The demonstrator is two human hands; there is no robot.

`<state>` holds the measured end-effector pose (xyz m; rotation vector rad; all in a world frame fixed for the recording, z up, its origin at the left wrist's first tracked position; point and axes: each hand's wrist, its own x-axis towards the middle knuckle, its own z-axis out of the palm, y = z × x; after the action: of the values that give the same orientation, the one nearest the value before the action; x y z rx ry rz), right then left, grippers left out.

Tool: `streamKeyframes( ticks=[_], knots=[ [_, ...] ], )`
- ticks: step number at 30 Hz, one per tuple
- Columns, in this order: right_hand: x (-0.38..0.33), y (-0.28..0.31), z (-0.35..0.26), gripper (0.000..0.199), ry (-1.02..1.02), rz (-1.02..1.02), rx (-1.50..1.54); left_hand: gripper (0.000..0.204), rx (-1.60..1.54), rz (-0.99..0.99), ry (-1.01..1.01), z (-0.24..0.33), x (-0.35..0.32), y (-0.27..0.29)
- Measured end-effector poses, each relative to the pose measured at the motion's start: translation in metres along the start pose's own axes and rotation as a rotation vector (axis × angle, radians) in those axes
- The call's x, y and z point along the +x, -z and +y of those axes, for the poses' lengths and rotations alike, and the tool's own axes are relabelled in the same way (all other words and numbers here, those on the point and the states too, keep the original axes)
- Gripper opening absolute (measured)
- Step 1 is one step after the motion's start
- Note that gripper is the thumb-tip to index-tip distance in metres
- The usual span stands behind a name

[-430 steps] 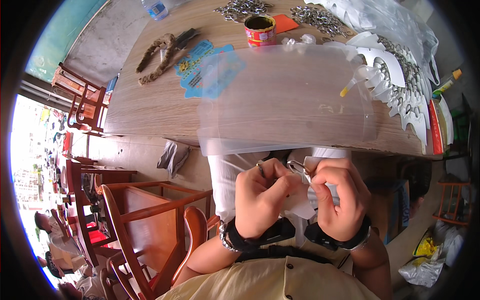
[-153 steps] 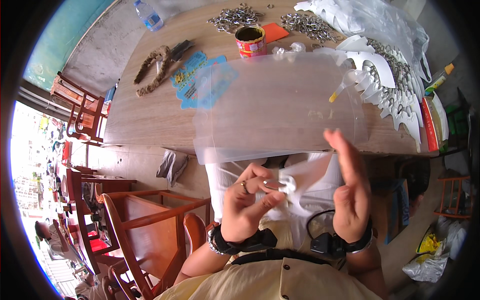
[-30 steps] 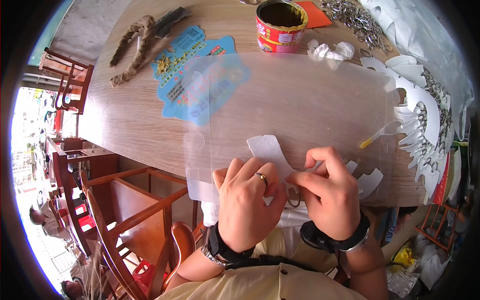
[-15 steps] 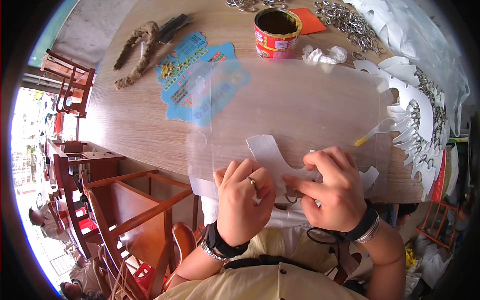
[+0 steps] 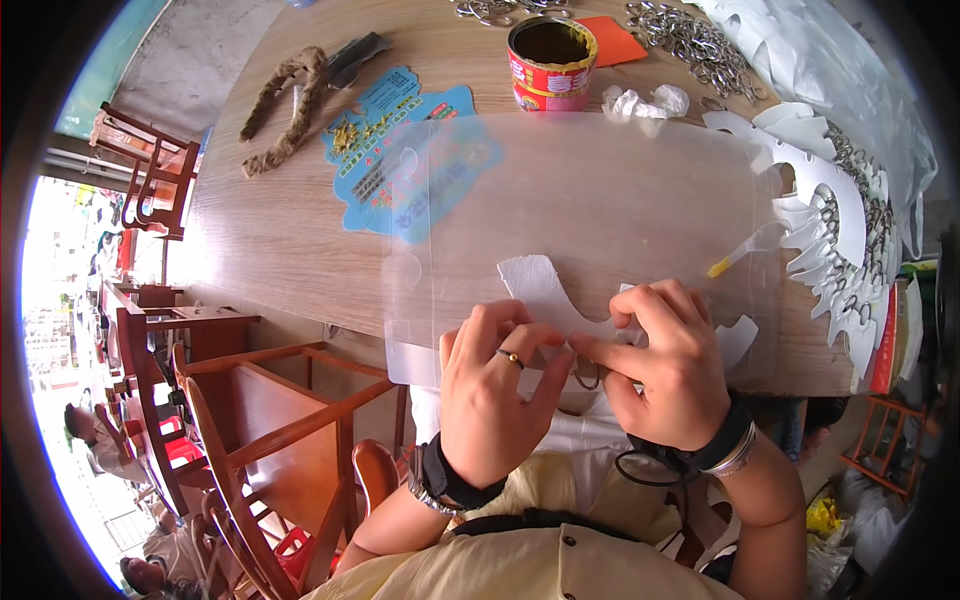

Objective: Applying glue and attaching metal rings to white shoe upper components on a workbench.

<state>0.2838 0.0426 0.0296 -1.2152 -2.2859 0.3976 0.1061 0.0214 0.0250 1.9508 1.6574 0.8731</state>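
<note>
Two hands meet at the near edge of the wooden table [image 5: 300,230], over a white cut-out paper shape [image 5: 545,290] that lies under a clear plastic sheet [image 5: 600,190]. The left hand [image 5: 495,395], with a ring on one finger, has its fingers curled and its fingertips pressed down on the near part of the white shape. The right hand [image 5: 665,375] is closed in a pinch, thumb and forefinger together on a small dark metal ring [image 5: 588,377] just at the near edge of the shape, right beside the left hand's fingertips. Both wrists wear dark bands.

Farther off, near the far middle of the table, stands an open red tin can [image 5: 547,60], with an orange card [image 5: 612,40] just right of it and a crumpled bit of white plastic [image 5: 645,100] to its near right. A blue printed card [image 5: 400,150] lies left of centre, partly under the clear sheet. A coil of brown rope [image 5: 285,105] sits at the far left. On the right, a stack of white cut-out shapes [image 5: 830,210] fans along the table edge, and a pile of metal rings [image 5: 690,40] lies at the far right. A small yellow-tipped tool [image 5: 735,255] lies right of the hands. Red wooden chairs [image 5: 250,420] stand to the left, below the table.
</note>
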Motion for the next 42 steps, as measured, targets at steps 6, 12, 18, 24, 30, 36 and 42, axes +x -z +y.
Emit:
streamKeyframes(
  ticks=[6, 12, 18, 24, 30, 36, 42],
  knots=[
    [-0.001, -0.002, 0.001, 0.027, -0.011, 0.016, 0.041, 0.018, -0.005, -0.068, 0.069, 0.003, 0.004, 0.003],
    [-0.002, -0.002, 0.004, 0.027, -0.017, 0.011, 0.060, 0.015, 0.039, -0.133, 0.075, 0.005, 0.007, 0.007],
    [-0.003, -0.002, 0.005, 0.026, -0.014, 0.014, 0.075, 0.007, 0.145, -0.188, -0.006, 0.006, 0.011, 0.009],
    [-0.004, -0.002, 0.005, 0.024, -0.014, 0.003, 0.061, 0.007, 0.146, -0.240, -0.063, 0.004, 0.016, 0.014],
    [-0.004, -0.002, 0.006, 0.020, -0.010, 0.004, 0.054, 0.011, 0.169, -0.229, -0.041, 0.004, 0.018, 0.013],
    [-0.004, -0.003, 0.005, 0.017, -0.010, 0.015, 0.056, 0.011, 0.178, -0.178, -0.030, 0.005, 0.019, 0.009],
    [-0.003, -0.003, 0.001, 0.014, 0.027, 0.035, -0.021, 0.012, 0.210, -0.168, -0.002, 0.006, 0.020, 0.008]
  ],
)
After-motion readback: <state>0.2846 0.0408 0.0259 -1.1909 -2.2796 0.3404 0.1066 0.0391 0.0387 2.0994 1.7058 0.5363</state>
